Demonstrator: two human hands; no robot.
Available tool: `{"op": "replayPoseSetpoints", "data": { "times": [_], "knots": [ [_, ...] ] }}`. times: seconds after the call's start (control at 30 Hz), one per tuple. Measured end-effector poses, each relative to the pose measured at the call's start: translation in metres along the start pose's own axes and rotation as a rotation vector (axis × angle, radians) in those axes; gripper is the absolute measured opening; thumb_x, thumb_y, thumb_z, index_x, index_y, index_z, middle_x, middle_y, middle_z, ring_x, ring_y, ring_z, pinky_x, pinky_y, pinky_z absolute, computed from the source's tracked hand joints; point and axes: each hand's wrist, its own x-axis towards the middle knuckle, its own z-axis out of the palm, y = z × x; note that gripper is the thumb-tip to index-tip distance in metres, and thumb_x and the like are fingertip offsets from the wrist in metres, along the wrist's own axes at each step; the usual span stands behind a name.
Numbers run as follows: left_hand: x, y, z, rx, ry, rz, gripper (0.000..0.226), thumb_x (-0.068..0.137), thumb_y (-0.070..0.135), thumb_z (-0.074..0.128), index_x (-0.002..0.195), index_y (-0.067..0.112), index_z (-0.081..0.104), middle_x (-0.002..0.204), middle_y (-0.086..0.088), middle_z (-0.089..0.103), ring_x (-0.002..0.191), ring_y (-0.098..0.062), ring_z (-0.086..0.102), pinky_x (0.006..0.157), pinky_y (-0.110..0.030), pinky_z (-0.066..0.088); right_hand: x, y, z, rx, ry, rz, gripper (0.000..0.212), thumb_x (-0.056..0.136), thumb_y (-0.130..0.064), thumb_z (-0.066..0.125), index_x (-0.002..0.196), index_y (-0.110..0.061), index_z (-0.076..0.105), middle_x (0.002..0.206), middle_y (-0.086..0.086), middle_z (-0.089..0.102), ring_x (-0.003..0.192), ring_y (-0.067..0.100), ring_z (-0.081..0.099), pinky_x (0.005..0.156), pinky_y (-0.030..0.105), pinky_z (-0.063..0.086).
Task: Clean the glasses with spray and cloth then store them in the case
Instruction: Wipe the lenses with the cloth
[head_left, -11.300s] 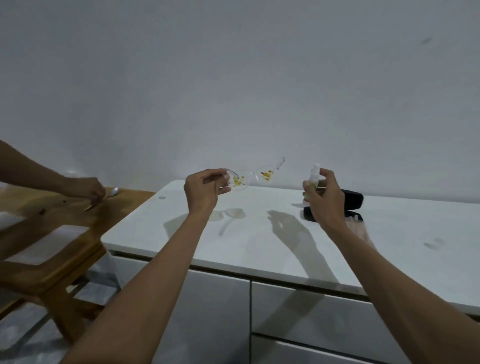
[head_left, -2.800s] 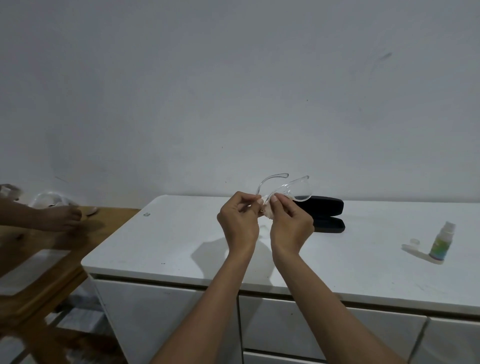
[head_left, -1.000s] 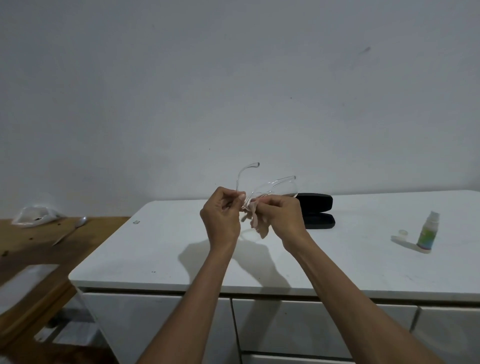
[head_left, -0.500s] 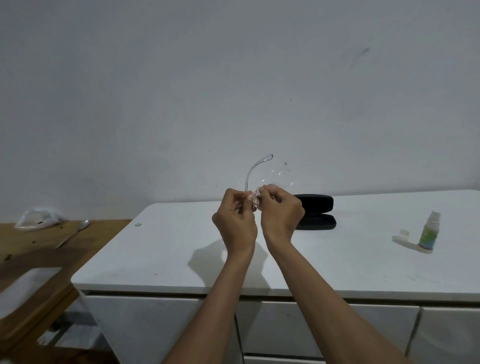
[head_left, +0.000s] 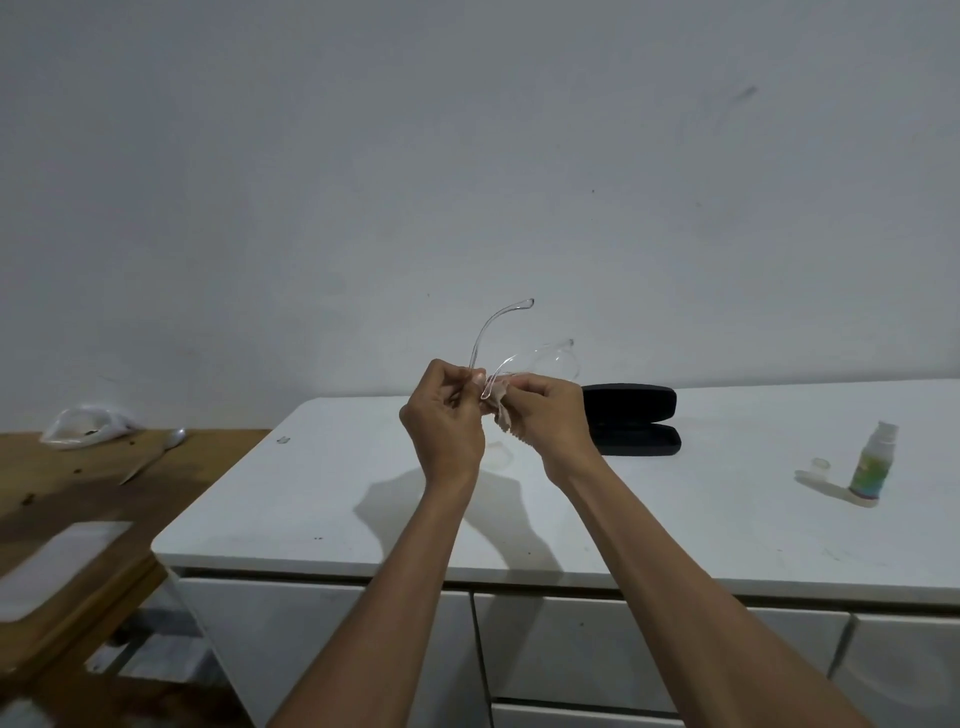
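Clear-framed glasses (head_left: 540, 358) are held up above the white cabinet top (head_left: 337, 499), one temple arm curving upward. My left hand (head_left: 444, 421) pinches the frame near the hinge. My right hand (head_left: 550, 415) presses a small pale pink cloth (head_left: 501, 408) against the near lens. Behind my right hand lies the black glasses case (head_left: 636, 418), open, lid tilted up. At the right the spray bottle (head_left: 872, 465) stands upright, its small clear cap (head_left: 820, 464) lying beside it.
A wooden table (head_left: 78, 499) adjoins the cabinet on the left, carrying a clear plastic bag (head_left: 83, 426), a spoon (head_left: 156, 454) and a white slab (head_left: 57, 566). Drawer fronts (head_left: 571, 644) run below the cabinet top. A plain wall stands behind.
The glasses have tilted so the lens swings out to the right and the cloth shows again between my hands. Much earlier, the lenses had yellow specks and my right hand held the spray bottle.
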Motion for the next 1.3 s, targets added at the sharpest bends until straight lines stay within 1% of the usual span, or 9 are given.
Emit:
{"op": "replayPoseSetpoints", "data": {
  "times": [0.13, 0.3, 0.43, 0.57, 0.63, 0.93, 1.07, 1.2, 1.3],
  "knots": [
    [0.005, -0.005, -0.005, 0.025, 0.012, -0.058, 0.016, 0.087, 0.002, 0.074, 0.077, 0.009, 0.063, 0.073, -0.003, 0.075, 0.065, -0.014, 0.073, 0.062, -0.027, 0.058, -0.004, 0.005, -0.004, -0.071, -0.078, 0.003, 0.013, 0.09, -0.001, 0.068, 0.083, 0.004, 0.077, 0.059, 0.018, 0.068, 0.04, 0.02, 0.048, 0.042, 0.025, 0.037],
    [0.007, -0.011, -0.01, 0.022, -0.003, -0.078, 0.021, 0.086, 0.003, 0.076, 0.075, 0.01, 0.06, 0.076, -0.006, 0.075, 0.061, -0.02, 0.073, 0.065, -0.038, 0.061, -0.006, 0.004, -0.007, -0.147, -0.085, -0.008, 0.015, 0.088, -0.005, 0.068, 0.077, -0.001, 0.077, 0.068, 0.027, 0.071, 0.058, 0.032, 0.057, 0.046, 0.028, 0.036],
    [0.004, -0.013, -0.011, 0.029, 0.003, -0.076, 0.019, 0.087, 0.003, 0.075, 0.076, 0.007, 0.06, 0.074, -0.005, 0.074, 0.058, -0.018, 0.072, 0.062, -0.035, 0.06, -0.007, 0.007, -0.008, -0.229, -0.029, -0.054, 0.016, 0.086, -0.006, 0.067, 0.072, -0.001, 0.075, 0.066, 0.024, 0.072, 0.055, 0.047, 0.061, 0.051, 0.042, 0.046],
    [0.002, -0.01, -0.009, 0.036, 0.003, -0.029, 0.018, 0.088, 0.002, 0.074, 0.077, 0.006, 0.06, 0.073, -0.004, 0.073, 0.059, -0.019, 0.071, 0.058, -0.021, 0.055, -0.005, 0.009, -0.007, -0.372, 0.061, -0.135, 0.02, 0.088, -0.01, 0.066, 0.07, -0.006, 0.075, 0.062, 0.015, 0.073, 0.041, 0.025, 0.058, 0.043, 0.033, 0.049],
    [0.003, -0.009, -0.008, 0.054, 0.004, 0.002, 0.016, 0.089, 0.003, 0.073, 0.078, 0.004, 0.061, 0.073, -0.004, 0.074, 0.061, -0.019, 0.072, 0.058, -0.016, 0.053, -0.004, 0.009, -0.006, -0.422, 0.107, -0.172, 0.022, 0.09, -0.011, 0.066, 0.069, -0.008, 0.075, 0.059, 0.01, 0.072, 0.039, 0.022, 0.059, 0.04, 0.029, 0.048],
    [0.003, -0.01, -0.001, 0.077, 0.023, 0.049, 0.016, 0.09, 0.007, 0.072, 0.078, 0.008, 0.063, 0.07, 0.001, 0.072, 0.062, -0.019, 0.07, 0.062, -0.034, 0.057, 0.0, 0.009, -0.012, -0.679, 0.164, -0.323, 0.017, 0.091, -0.015, 0.066, 0.078, -0.015, 0.077, 0.06, -0.001, 0.073, 0.046, 0.017, 0.068, 0.052, 0.036, 0.061],
    [0.005, -0.011, -0.003, 0.08, 0.043, 0.059, 0.015, 0.09, 0.004, 0.072, 0.078, 0.007, 0.063, 0.071, 0.003, 0.072, 0.063, -0.017, 0.07, 0.063, -0.033, 0.058, 0.001, 0.013, -0.02, -0.714, 0.114, -0.347, 0.016, 0.092, -0.016, 0.065, 0.078, -0.018, 0.074, 0.062, -0.005, 0.073, 0.048, 0.015, 0.066, 0.057, 0.036, 0.06],
    [0.013, -0.018, -0.011, 0.041, 0.07, 0.036, 0.015, 0.09, 0.001, 0.07, 0.079, 0.005, 0.062, 0.074, 0.003, 0.073, 0.064, -0.019, 0.071, 0.064, -0.031, 0.06, -0.001, 0.01, -0.036, -0.628, 0.106, -0.306, 0.016, 0.089, -0.01, 0.062, 0.077, -0.017, 0.071, 0.062, 0.0, 0.074, 0.057, 0.014, 0.071, 0.055, 0.024, 0.05],
    [0.016, -0.021, -0.015, 0.023, 0.07, 0.011, 0.013, 0.09, 0.0, 0.071, 0.081, 0.005, 0.063, 0.076, 0.0, 0.074, 0.065, -0.016, 0.072, 0.065, -0.027, 0.059, 0.0, 0.016, -0.052, -0.598, 0.085, -0.273, 0.017, 0.085, -0.009, 0.061, 0.072, -0.017, 0.069, 0.059, 0.003, 0.072, 0.056, 0.02, 0.07, 0.057, 0.027, 0.049]
  ]
}}
